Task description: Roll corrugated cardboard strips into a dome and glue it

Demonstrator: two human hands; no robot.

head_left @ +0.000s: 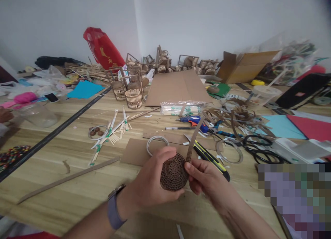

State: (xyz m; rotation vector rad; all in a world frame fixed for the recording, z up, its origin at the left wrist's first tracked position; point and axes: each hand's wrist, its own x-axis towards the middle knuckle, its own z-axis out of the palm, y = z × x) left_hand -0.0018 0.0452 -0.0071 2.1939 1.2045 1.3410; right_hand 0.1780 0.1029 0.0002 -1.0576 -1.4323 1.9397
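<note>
A round brown coil of corrugated cardboard [174, 172] is held upright above the table near the front. My left hand [152, 178], with a watch on its wrist, grips the coil from the left, fingers over its top and thumb under it. At the coil's right edge my right hand [203, 175] pinches the loose cardboard strip [193, 142], which rises up and to the right from the coil. Behind the hands lie a flat cardboard piece [134, 151] and a roll of tape [157, 142]. A yellow and black cutter [210, 158] lies just beyond my right hand.
Black scissors [258, 146], a blue glue gun [192, 120] and tangled cardboard strips [232, 115] lie at the right. Bundled sticks [181, 109] and small stick baskets [133, 98] stand or lie farther back. Another person's hand [5, 115] shows at the left edge.
</note>
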